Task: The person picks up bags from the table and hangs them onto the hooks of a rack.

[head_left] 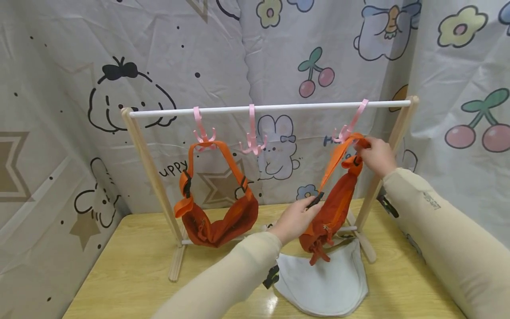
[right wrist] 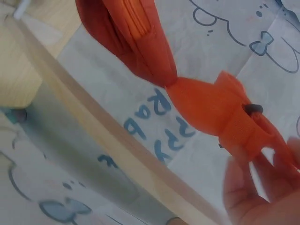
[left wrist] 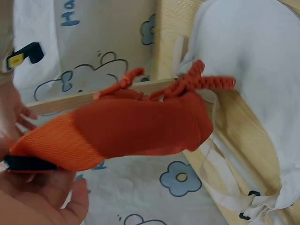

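An orange-red bag hangs at the right of the rack, its strap over a pink hook. My right hand pinches the strap near that hook; the right wrist view has the hand at the orange strap. Lower down, my left hand grips the strap by a black buckle. The left wrist view shows the hand under the black buckle, beside the bag's red body.
Another orange-red bag hangs from the left pink hook. A middle pink hook holds nothing. Under the right bag, a white cloth item lies on the wooden table. Wooden posts support the white rail.
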`<state>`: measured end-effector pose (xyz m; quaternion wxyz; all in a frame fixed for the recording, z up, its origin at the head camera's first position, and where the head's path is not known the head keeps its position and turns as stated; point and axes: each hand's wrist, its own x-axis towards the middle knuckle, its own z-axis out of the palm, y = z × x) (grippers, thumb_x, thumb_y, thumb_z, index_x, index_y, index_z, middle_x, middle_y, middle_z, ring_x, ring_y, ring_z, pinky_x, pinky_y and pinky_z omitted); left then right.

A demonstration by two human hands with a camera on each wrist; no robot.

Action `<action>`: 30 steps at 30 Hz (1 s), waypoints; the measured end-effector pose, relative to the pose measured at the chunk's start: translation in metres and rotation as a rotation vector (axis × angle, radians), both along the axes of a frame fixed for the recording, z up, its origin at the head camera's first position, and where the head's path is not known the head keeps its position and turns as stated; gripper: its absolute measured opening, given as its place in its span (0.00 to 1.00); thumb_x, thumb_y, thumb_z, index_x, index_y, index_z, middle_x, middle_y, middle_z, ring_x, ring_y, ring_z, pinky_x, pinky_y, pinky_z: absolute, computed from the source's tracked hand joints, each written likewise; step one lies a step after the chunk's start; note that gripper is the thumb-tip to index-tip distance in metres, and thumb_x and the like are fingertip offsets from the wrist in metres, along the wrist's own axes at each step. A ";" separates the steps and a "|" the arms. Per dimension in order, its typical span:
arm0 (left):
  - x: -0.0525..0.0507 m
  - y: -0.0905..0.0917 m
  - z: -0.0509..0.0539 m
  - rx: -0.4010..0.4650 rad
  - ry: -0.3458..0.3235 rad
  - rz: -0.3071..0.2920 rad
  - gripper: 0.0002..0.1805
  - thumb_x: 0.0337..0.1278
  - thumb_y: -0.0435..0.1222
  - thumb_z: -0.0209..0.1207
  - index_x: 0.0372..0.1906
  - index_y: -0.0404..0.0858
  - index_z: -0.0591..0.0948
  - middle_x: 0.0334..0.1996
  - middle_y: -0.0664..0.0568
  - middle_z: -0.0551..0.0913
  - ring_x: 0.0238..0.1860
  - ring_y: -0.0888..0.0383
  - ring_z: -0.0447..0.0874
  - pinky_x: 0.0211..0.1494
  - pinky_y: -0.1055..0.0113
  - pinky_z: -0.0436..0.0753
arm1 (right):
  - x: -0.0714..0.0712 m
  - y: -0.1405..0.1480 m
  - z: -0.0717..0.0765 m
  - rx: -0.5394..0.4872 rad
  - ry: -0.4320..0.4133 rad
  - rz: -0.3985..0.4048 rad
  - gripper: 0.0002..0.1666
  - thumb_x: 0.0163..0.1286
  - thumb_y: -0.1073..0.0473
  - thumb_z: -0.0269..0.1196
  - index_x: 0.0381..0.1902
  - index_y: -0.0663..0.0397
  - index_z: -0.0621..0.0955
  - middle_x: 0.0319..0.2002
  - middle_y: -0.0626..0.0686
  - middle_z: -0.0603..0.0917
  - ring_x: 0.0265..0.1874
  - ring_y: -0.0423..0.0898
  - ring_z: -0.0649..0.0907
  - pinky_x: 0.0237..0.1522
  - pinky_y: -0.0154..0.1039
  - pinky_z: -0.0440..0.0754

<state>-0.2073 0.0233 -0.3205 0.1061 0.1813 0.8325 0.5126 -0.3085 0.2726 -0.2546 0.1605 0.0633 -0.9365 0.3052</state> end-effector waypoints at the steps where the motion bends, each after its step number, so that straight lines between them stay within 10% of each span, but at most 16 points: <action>1: 0.000 -0.001 0.001 0.016 0.017 0.005 0.24 0.75 0.48 0.45 0.62 0.38 0.76 0.47 0.48 0.81 0.43 0.56 0.80 0.46 0.62 0.78 | 0.000 0.002 -0.001 -0.023 0.009 0.004 0.17 0.74 0.61 0.50 0.46 0.71 0.78 0.37 0.68 0.80 0.30 0.58 0.74 0.29 0.44 0.68; 7: -0.005 -0.011 0.019 0.179 0.094 0.062 0.21 0.75 0.46 0.45 0.34 0.35 0.79 0.24 0.53 0.73 0.17 0.59 0.66 0.23 0.68 0.68 | 0.003 0.013 0.006 -0.003 0.080 0.007 0.21 0.73 0.66 0.39 0.52 0.75 0.73 0.41 0.72 0.77 0.34 0.63 0.74 0.35 0.53 0.71; 18: -0.016 -0.025 0.055 0.162 0.204 0.157 0.14 0.73 0.41 0.50 0.51 0.38 0.79 0.39 0.48 0.82 0.31 0.51 0.81 0.30 0.67 0.74 | 0.015 0.002 0.029 0.012 0.209 -0.085 0.16 0.73 0.66 0.38 0.47 0.72 0.70 0.36 0.71 0.76 0.33 0.66 0.73 0.35 0.57 0.71; 26: -0.020 -0.019 0.055 -0.014 0.161 0.178 0.14 0.68 0.47 0.55 0.45 0.41 0.79 0.23 0.52 0.76 0.21 0.57 0.69 0.25 0.66 0.69 | 0.032 -0.004 0.048 0.388 0.422 -0.036 0.08 0.73 0.65 0.53 0.43 0.69 0.73 0.24 0.67 0.77 0.25 0.64 0.76 0.33 0.54 0.65; 30: -0.027 -0.010 0.059 0.042 0.159 0.182 0.12 0.72 0.38 0.49 0.40 0.34 0.79 0.26 0.50 0.78 0.24 0.58 0.73 0.27 0.68 0.73 | 0.037 -0.002 0.051 0.559 0.491 0.062 0.11 0.71 0.63 0.58 0.36 0.66 0.69 0.15 0.59 0.73 0.18 0.58 0.75 0.27 0.50 0.63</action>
